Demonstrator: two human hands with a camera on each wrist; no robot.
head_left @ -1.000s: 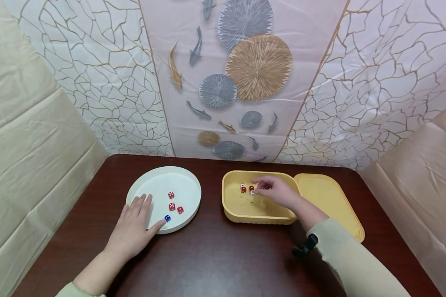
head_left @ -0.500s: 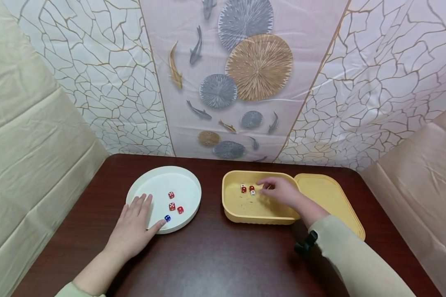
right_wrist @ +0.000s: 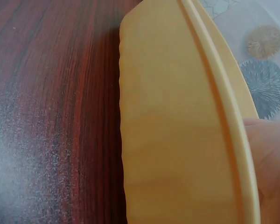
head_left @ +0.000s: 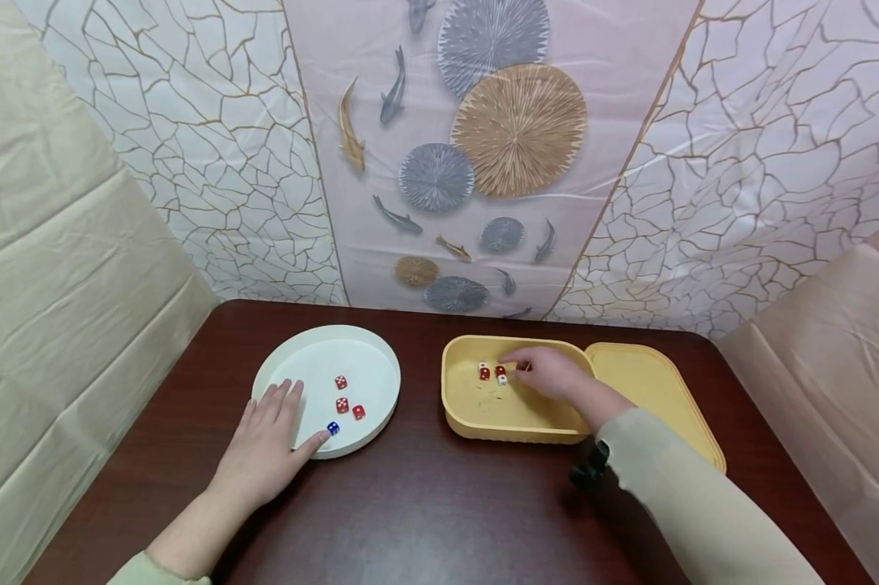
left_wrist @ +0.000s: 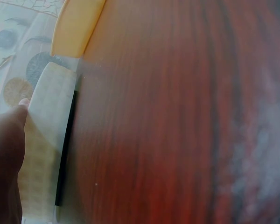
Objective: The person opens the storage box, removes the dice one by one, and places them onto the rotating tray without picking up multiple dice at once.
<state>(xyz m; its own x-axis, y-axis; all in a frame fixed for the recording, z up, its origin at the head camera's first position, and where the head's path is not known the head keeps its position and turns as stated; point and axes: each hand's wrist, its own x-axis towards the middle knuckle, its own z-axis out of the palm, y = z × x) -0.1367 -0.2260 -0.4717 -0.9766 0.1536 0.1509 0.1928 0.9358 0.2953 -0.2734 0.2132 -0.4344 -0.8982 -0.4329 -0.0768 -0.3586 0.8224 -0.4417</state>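
My left hand (head_left: 261,455) rests on the near-left rim of a round white tray (head_left: 293,348), fingers spread, the thumb close to a blue die (head_left: 333,428). Red dice lie farther in, such as one red die (head_left: 342,405). Inside the yellow box (head_left: 469,430), my right hand (head_left: 549,375) reaches down with fingers loosely bent. Its index finger and thumb are beside a red die (head_left: 500,370) and a white die (head_left: 502,380); whether they touch is too small to tell. Left of those sit another red die (head_left: 484,374) and white die (head_left: 482,366).
A yellow lid (head_left: 647,382) lies flat right of the box, partly behind the right forearm. Tray, box and lid share a dark wooden table (head_left: 425,504). A patterned cloth (head_left: 439,244) hangs behind the table's far edge.
The right hand first drew back rightward from the dice in the box, then moved left to them again. The left hand stays on the tray. The head view has shifted slightly.
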